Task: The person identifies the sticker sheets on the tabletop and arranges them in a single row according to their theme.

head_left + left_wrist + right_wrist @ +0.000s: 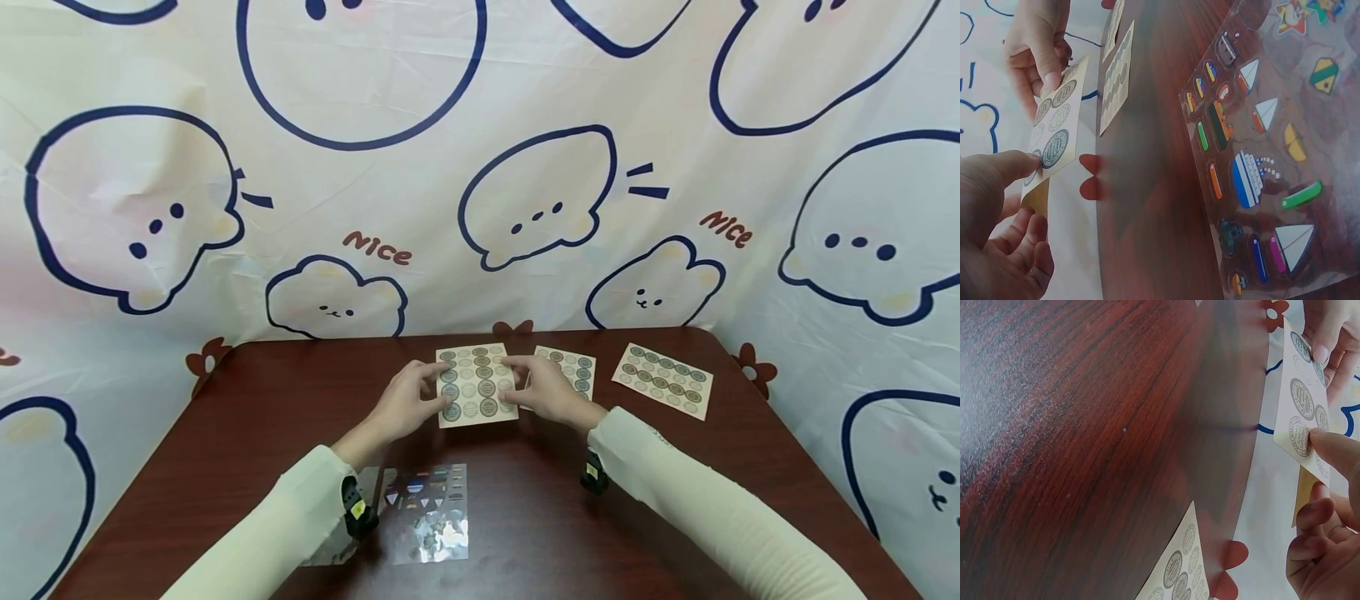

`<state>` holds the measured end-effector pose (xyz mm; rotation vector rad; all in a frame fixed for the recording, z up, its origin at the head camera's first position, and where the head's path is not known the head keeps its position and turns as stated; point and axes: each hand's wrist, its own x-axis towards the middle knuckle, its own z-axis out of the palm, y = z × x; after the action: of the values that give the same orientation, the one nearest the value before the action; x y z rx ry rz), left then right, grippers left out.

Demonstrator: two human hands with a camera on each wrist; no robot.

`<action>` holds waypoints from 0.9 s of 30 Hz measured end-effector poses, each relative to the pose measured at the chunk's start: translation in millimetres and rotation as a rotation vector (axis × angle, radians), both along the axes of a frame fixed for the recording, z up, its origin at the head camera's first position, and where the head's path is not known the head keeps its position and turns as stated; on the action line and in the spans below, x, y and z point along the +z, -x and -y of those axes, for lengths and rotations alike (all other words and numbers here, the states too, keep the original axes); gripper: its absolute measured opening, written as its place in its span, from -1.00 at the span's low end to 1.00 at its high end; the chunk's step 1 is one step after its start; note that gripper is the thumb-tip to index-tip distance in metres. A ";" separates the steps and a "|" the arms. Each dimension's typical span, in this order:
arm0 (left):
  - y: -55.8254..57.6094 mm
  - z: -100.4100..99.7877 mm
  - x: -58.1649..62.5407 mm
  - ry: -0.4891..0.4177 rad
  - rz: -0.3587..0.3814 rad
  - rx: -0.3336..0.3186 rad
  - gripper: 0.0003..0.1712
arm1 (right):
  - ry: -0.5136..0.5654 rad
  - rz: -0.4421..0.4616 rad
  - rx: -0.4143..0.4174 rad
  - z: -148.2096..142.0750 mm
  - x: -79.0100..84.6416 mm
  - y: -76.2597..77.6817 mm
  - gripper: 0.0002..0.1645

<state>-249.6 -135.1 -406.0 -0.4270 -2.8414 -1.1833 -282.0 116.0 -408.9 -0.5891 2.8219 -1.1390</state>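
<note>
A cream sticker sheet [477, 408] with rows of round, stamp-like stickers is held up over the far part of the table. My left hand [400, 403] pinches its left edge, thumb on the printed face and fingers behind, as the left wrist view shows. On the opposite edge my right hand [553, 390] pinches it the same way. The sheet [1060, 131] faces toward me, and a tan layer [1304, 494] shows below its lower edge in the right wrist view. A second round-sticker sheet [582, 367] lies partly hidden behind the right hand.
Farther right on the dark wooden table [285, 400] lies another round-sticker sheet [663, 381]. Near my left forearm is a glossy clear sheet [435, 525] of boat and star stickers, partly covered by the sleeve. A cartoon-printed cloth [420, 192] hangs behind the table.
</note>
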 end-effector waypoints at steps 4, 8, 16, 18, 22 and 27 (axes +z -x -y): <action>-0.4 -0.6 -0.5 -0.008 0.008 -0.004 -0.38 | 0.003 -0.011 0.010 -1.0 -0.6 -1.0 -0.30; -0.3 -0.6 -2.2 -0.007 0.006 -0.006 -0.38 | 0.001 -0.004 0.014 -1.8 -0.1 -1.9 -0.29; -2.0 -0.9 -6.0 0.000 0.014 -0.003 -0.38 | 0.009 0.050 0.001 -3.4 0.4 -4.0 -0.27; -3.0 -1.1 -6.3 -0.002 0.017 -0.004 -0.38 | 0.009 0.050 0.001 -3.8 0.1 -4.8 -0.27; -4.9 -1.6 -6.4 -0.014 0.014 -0.007 -0.38 | 0.006 0.047 0.003 -4.3 0.1 -6.0 -0.27; -6.6 -1.6 -6.7 -0.013 -0.005 -0.014 -0.38 | 0.017 0.038 0.009 -5.7 0.5 -6.8 -0.27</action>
<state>-243.0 -133.5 -412.6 -0.4486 -2.8293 -1.2012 -275.2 121.7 -408.4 -0.5739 2.7778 -1.1606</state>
